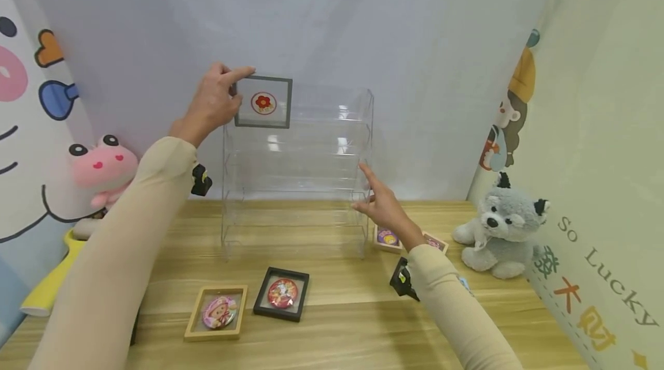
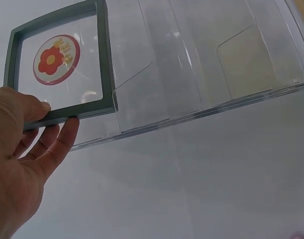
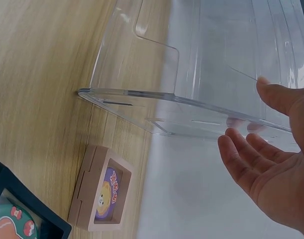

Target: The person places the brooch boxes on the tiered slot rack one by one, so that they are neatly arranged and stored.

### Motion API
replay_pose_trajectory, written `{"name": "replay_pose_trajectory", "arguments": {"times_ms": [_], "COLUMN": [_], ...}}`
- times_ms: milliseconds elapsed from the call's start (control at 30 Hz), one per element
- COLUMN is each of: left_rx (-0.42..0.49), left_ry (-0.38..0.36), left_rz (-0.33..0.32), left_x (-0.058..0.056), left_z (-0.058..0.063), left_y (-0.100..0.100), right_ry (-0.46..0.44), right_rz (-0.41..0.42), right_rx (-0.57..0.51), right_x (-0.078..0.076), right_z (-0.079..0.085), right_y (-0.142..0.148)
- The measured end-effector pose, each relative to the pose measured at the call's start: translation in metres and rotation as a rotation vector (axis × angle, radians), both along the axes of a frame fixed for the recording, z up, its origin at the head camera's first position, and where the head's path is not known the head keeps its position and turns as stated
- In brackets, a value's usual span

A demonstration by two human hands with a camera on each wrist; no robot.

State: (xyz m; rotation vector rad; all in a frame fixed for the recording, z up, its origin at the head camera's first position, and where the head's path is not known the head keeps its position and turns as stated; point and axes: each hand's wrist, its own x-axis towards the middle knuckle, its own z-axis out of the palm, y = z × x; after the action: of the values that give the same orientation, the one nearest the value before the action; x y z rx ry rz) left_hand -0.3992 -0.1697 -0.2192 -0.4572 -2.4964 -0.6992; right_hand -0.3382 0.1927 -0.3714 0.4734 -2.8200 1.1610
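Observation:
My left hand (image 1: pixel 212 99) pinches the left edge of a square dark-green display frame (image 1: pixel 263 127), which has a round red-flower badge (image 1: pixel 263 103) in its clear middle. In the left wrist view the thumb lies on the frame's front and the fingers are behind it. The frame is held upright at the top left of a clear acrylic tiered stand (image 1: pixel 298 217), overlapping its top tier. My right hand (image 1: pixel 383 204) is at the stand's right side, fingers loosely extended. In the right wrist view its thumb and fingers lie on either side of the side panel (image 3: pixel 212 107), fingertips close to it.
On the wooden table before the stand lie a light wooden frame (image 1: pixel 190 327) and a black frame (image 1: pixel 277 315), each with a badge. Small badge frames (image 1: pixel 388 248) lie behind my right forearm. A grey plush dog (image 1: pixel 500 237) sits right, a pink plush (image 1: pixel 98 168) left.

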Motion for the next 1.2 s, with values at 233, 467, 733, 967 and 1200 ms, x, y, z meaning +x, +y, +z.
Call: {"name": "replay_pose_trajectory", "arguments": {"times_ms": [233, 467, 733, 967, 1200], "left_rx": [-0.033, -0.041, -0.032, -0.059, -0.062], "left_ry": [-0.045, -0.054, -0.067, -0.115, -0.158], "left_rz": [-0.002, 0.01, 0.021, 0.037, 0.071], "left_x": [-0.007, -0.008, -0.004, -0.001, 0.005], "left_z": [-0.012, -0.026, -0.031, -0.027, -0.025], "left_y": [0.0, 0.002, 0.0, 0.001, -0.004], "right_ry": [-0.008, 0.009, 0.015, 0.023, 0.027], "right_rz": [0.014, 0.022, 0.028, 0.025, 0.037], "right_rx": [0.0, 0.0, 0.013, 0.023, 0.025], "right_x": [-0.001, -0.002, -0.004, -0.004, -0.006], "right_z": [-0.002, -0.002, 0.0, -0.002, -0.001], "right_y": [0.0, -0.001, -0.005, -0.004, -0.01]}}
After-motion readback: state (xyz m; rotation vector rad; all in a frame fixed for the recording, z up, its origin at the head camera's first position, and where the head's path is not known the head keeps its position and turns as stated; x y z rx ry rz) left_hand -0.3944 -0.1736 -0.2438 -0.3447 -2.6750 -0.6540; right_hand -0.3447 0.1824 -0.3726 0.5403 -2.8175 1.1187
